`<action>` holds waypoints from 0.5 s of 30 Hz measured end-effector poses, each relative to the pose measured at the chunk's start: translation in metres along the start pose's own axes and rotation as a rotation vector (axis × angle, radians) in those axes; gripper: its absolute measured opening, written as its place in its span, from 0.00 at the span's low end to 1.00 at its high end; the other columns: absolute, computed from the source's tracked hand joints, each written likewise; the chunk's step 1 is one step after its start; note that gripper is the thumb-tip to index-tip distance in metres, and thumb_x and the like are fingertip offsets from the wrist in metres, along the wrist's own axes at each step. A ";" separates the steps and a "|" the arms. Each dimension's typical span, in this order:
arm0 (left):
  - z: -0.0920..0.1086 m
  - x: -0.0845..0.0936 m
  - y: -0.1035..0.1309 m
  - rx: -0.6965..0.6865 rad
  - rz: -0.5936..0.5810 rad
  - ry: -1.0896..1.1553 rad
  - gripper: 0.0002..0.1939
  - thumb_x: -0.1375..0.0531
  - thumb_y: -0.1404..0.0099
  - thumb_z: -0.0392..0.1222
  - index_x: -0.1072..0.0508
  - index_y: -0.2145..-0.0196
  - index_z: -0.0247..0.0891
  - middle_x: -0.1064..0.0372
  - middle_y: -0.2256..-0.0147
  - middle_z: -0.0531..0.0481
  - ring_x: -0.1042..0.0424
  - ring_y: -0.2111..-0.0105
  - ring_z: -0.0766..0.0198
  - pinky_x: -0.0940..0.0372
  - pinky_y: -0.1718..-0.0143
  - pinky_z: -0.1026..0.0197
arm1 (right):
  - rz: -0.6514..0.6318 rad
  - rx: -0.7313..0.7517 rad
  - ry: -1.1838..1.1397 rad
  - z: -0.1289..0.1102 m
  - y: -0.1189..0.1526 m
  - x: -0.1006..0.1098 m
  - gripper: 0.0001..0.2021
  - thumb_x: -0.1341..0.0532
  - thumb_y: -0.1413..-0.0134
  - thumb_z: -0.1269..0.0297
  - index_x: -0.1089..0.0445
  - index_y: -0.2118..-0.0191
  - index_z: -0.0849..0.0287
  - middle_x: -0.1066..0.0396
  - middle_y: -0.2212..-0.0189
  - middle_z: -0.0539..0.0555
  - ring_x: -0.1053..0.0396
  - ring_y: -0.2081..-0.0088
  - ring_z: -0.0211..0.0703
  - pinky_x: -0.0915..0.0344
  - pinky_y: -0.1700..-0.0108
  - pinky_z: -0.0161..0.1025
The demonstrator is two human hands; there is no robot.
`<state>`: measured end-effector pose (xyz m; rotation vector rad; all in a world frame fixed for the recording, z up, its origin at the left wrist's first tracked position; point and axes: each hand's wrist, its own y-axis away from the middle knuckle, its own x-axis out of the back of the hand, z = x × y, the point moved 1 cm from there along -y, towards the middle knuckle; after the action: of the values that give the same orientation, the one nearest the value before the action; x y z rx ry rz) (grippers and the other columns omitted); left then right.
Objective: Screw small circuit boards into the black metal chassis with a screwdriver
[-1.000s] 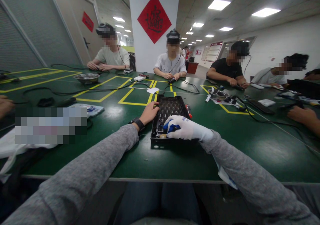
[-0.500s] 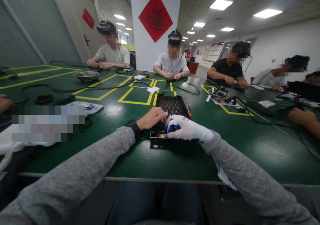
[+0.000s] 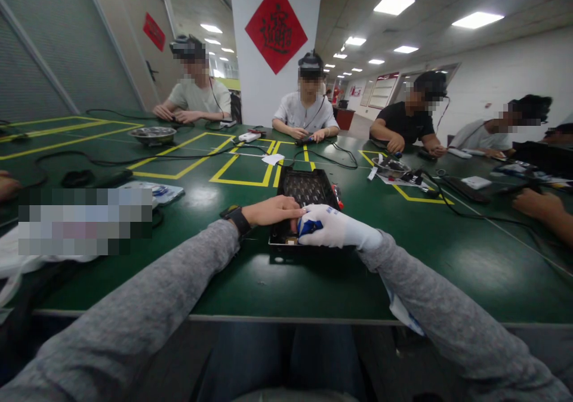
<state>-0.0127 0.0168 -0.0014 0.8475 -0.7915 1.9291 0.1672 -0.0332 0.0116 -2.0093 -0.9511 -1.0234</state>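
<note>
A black case (image 3: 280, 235) lies open on the green table in front of me, its dark textured lid (image 3: 307, 182) tilted up at the far side. My right hand (image 3: 329, 226), in a white glove with blue print, is closed over the case around something blue and shiny (image 3: 310, 227), whose kind I cannot make out. From the left my bare left hand (image 3: 273, 211) reaches over the case with outstretched fingers. Its fingertips meet the gloved fingers and are partly hidden there. A small pale piece (image 3: 290, 243) shows in the case's near edge.
Red-orange items (image 3: 338, 202) lie beside the lid. Black cables (image 3: 344, 160) and a white power strip (image 3: 249, 136) are farther back. Metal bowls (image 3: 153, 135) stand left and right. A flat package (image 3: 163, 192) lies at left. Several people sit around the table.
My left hand has flattened and shifted slightly right, its fingers straighter against the glove. My right hand stays around the blue thing, barely moved. The case has hardly moved.
</note>
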 end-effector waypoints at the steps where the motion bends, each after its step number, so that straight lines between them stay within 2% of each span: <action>1: 0.001 0.001 0.000 0.007 -0.007 -0.013 0.28 0.54 0.34 0.54 0.23 0.77 0.36 0.28 0.68 0.48 0.35 0.63 0.65 0.43 0.55 0.63 | 0.009 -0.008 -0.007 -0.001 0.000 0.000 0.08 0.38 0.52 0.61 0.29 0.71 0.62 0.31 0.68 0.52 0.34 0.67 0.37 0.37 0.61 0.36; 6: 0.004 0.001 -0.001 0.018 -0.022 -0.040 0.31 0.57 0.34 0.56 0.23 0.77 0.36 0.29 0.61 0.47 0.37 0.58 0.63 0.45 0.50 0.62 | 0.010 -0.042 -0.023 -0.001 0.000 0.000 0.08 0.37 0.54 0.61 0.28 0.72 0.62 0.30 0.68 0.52 0.34 0.67 0.36 0.37 0.61 0.35; 9: 0.005 0.001 0.000 0.012 0.058 -0.023 0.32 0.58 0.34 0.57 0.23 0.77 0.36 0.29 0.60 0.47 0.37 0.56 0.63 0.47 0.47 0.61 | -0.002 -0.027 -0.009 0.001 -0.001 -0.001 0.09 0.38 0.52 0.60 0.29 0.71 0.62 0.30 0.69 0.51 0.34 0.68 0.36 0.37 0.61 0.35; 12: 0.006 0.001 0.004 0.043 0.110 0.058 0.36 0.63 0.33 0.57 0.23 0.78 0.36 0.28 0.62 0.47 0.37 0.55 0.62 0.48 0.45 0.61 | -0.006 -0.009 0.010 0.002 0.000 -0.001 0.09 0.38 0.51 0.60 0.29 0.71 0.62 0.30 0.68 0.52 0.34 0.67 0.36 0.37 0.60 0.36; 15: 0.006 0.001 0.005 0.091 0.089 0.173 0.40 0.68 0.34 0.58 0.23 0.80 0.37 0.28 0.60 0.47 0.36 0.54 0.61 0.45 0.46 0.61 | -0.009 -0.006 0.010 0.002 0.000 0.000 0.09 0.38 0.51 0.59 0.29 0.71 0.61 0.30 0.69 0.52 0.33 0.67 0.37 0.37 0.60 0.36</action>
<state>-0.0164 0.0104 0.0016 0.6977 -0.6515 2.0983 0.1678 -0.0319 0.0103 -2.0046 -0.9535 -1.0408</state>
